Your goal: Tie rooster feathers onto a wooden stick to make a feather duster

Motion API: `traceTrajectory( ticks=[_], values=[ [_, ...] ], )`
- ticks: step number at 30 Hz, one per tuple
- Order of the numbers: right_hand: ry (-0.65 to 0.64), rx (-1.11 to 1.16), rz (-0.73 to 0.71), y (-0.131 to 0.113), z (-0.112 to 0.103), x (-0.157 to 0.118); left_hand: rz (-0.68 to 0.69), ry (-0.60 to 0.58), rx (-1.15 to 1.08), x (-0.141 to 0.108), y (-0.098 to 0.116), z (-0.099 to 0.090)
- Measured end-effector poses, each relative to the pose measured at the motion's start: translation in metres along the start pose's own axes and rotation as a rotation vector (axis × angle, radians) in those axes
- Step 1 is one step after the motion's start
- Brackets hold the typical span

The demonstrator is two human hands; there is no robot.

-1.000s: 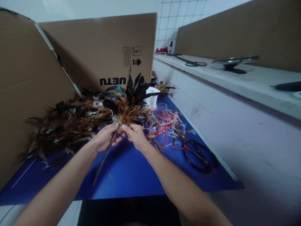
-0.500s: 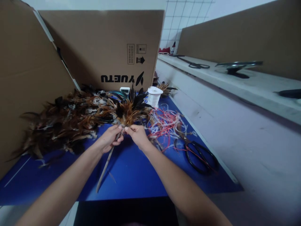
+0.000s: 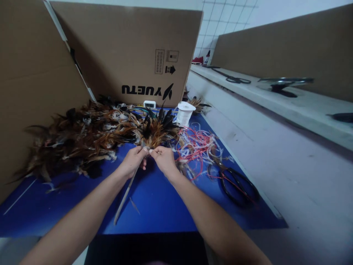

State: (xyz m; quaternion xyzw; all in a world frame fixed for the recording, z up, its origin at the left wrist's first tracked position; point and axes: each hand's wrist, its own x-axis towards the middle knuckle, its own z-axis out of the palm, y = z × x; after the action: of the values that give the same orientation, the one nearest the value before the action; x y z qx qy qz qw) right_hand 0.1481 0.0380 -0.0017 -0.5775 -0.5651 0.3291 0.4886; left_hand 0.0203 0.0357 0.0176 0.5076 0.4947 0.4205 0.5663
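Note:
A feather duster with brown and black feathers [image 3: 154, 131] at its far end lies between my hands. Its thin stick [image 3: 124, 200] slants down toward the table's near edge. My left hand [image 3: 132, 162] is closed round the stick just below the feathers, thumb on top. My right hand [image 3: 164, 162] is closed in a pinch at the feather bases, its thumb tip almost touching the left thumb. Whether a thread or tie lies between those fingertips is too small to make out.
Loose feathers [image 3: 79, 141] are heaped at left on the blue table [image 3: 165, 209]. Right of my hands are a white spool [image 3: 184, 115], tangled red and white strips [image 3: 197, 145] and black-handled scissors [image 3: 238, 187]. Cardboard [image 3: 132, 48] stands behind; a ledge [image 3: 275, 92] runs along the right.
The view has shifted slightly. Both hands stay at the base of the feathers; the left fingers have tucked further under the stick, and the right hand keeps its pinch.

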Motion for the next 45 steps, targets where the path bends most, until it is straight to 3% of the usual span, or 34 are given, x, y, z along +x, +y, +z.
traceTrajectory(
  ticks=[6,10,17,24,35,45],
  values=[
    [-0.023,0.118,-0.002,-0.001,0.007,-0.001,0.243,0.1,0.407,-0.001,0.0,-0.007],
    [-0.061,0.273,0.051,-0.004,0.007,-0.002,0.298,0.147,0.548,-0.007,0.005,-0.007],
    [-0.074,0.369,0.072,-0.008,0.007,-0.002,0.114,0.133,0.189,-0.007,0.006,-0.004],
    [-0.056,0.384,0.055,-0.007,0.008,-0.003,-0.02,-0.002,-0.199,-0.008,0.014,-0.003],
    [-0.047,0.369,0.026,-0.007,0.008,-0.004,-0.17,-0.114,-0.357,-0.004,0.011,-0.008],
    [-0.059,0.176,0.02,-0.003,0.002,0.001,-0.005,-0.07,-0.064,-0.005,0.007,-0.006]
  ],
)
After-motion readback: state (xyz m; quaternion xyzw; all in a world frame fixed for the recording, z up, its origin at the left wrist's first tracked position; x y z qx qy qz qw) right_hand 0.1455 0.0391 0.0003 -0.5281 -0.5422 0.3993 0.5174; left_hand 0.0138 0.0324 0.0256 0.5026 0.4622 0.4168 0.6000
